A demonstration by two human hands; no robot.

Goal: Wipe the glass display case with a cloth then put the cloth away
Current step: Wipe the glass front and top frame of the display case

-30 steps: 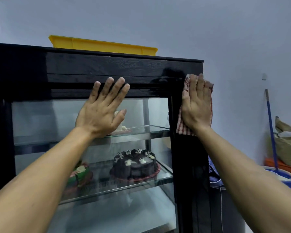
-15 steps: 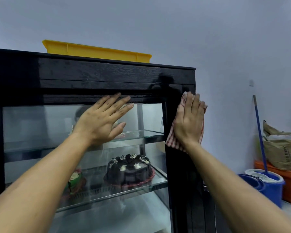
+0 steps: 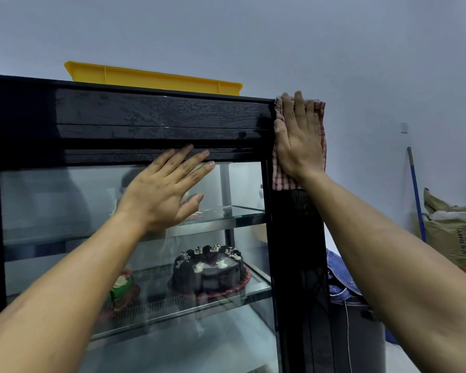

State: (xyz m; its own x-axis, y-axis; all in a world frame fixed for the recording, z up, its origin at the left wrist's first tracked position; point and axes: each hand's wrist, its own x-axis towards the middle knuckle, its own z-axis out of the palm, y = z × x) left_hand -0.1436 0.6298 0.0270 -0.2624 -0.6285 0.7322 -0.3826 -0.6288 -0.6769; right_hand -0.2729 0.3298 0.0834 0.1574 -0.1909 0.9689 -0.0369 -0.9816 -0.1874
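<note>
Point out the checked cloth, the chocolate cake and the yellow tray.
checked cloth [image 3: 281,181]: head view, lower edge below the right hand.
chocolate cake [image 3: 209,273]: head view, front side, on the middle shelf.
yellow tray [image 3: 156,79]: head view, front wall, atop the case.

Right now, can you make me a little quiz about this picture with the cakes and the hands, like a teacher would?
1. True or false: the right hand presses the checked cloth flat against the upper right side of the display case.
2. What colour is the tray on top of the case?
A. blue
B. yellow
C. green
3. Fill in: the left hand rests open on the front ____ .

Key:
1. True.
2. B, yellow.
3. Glass. The chocolate cake sits behind it on a lower shelf.
</note>
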